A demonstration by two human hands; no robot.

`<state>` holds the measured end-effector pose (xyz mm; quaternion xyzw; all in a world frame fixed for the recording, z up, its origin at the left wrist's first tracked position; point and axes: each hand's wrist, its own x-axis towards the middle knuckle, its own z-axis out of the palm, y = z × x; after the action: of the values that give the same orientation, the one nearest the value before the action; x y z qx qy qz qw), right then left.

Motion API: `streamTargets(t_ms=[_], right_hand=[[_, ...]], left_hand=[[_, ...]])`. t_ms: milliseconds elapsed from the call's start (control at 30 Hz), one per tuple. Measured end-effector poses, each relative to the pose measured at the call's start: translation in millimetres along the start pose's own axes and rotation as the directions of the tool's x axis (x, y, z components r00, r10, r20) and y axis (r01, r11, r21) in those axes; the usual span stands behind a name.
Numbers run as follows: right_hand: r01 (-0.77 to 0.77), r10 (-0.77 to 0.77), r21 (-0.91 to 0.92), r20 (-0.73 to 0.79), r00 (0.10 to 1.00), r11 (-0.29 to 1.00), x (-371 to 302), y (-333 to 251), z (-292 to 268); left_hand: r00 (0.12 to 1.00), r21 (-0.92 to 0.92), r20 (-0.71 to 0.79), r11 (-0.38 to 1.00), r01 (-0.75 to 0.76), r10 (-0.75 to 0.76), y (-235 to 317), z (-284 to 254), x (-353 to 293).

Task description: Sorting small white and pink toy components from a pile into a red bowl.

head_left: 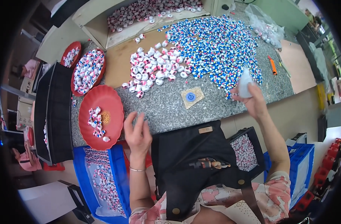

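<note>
In my right hand [255,100] is a whitish translucent squeeze bottle [245,83] with a narrow tip pointing up, held over the front of the worktop. My left hand [138,133] hangs at the worktop's front edge, fingers apart and nothing visible in them. Beside it lies a red scalloped plate [89,128] with several small white, pink and blue pieces [95,121]. Between my hands, a blue round cap-like piece [190,97] sits on a small speckled tan square [197,92]. Behind that are loose white-and-pink pieces [155,67] and a big heap of small blue-and-white pieces [219,48].
Two more filled red dishes [103,71] stand at the left. An orange-handled cutter [272,66] and a plastic bag [265,24] lie to the right. A shelf box [99,31] of pieces is at the back. Below the worktop are blue crates [79,168] and a black bin [257,140].
</note>
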<state>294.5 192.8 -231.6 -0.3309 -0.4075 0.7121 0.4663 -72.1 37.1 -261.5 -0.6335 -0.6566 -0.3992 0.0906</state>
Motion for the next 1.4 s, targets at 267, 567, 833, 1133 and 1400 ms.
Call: streamTargets(t_ms=[267,567,833,1133,1400], right_hand=[[0.068,0.138,-0.793,0.188,0.972,0.606,12.4,13.4,56.2],[0.48,0.082,-0.877,0.478,0.874,-0.003,24.8,11.0,71.5],[0.574,0.08,-0.811,0.568,0.819,-0.112,27.4,10.7,74.9],[0.558,0.084,-0.823,0.552,0.83,-0.105,27.5,10.9,77.3],[0.521,0.08,-0.851,0.516,0.853,-0.068,26.6,15.6,74.2]], left_hand=[[0.999,-0.064,-0.007,0.997,0.048,-0.049,-25.3,18.8,5.7],[0.999,-0.064,-0.023,0.997,0.041,-0.043,-30.2,23.8,-0.1],[0.999,-0.082,-0.007,0.995,0.048,-0.049,-31.1,24.8,-0.3],[0.999,-0.079,0.001,0.996,0.05,-0.05,-31.5,25.5,-0.7],[0.998,-0.079,-0.004,0.995,0.056,-0.056,-30.1,25.2,-0.2]])
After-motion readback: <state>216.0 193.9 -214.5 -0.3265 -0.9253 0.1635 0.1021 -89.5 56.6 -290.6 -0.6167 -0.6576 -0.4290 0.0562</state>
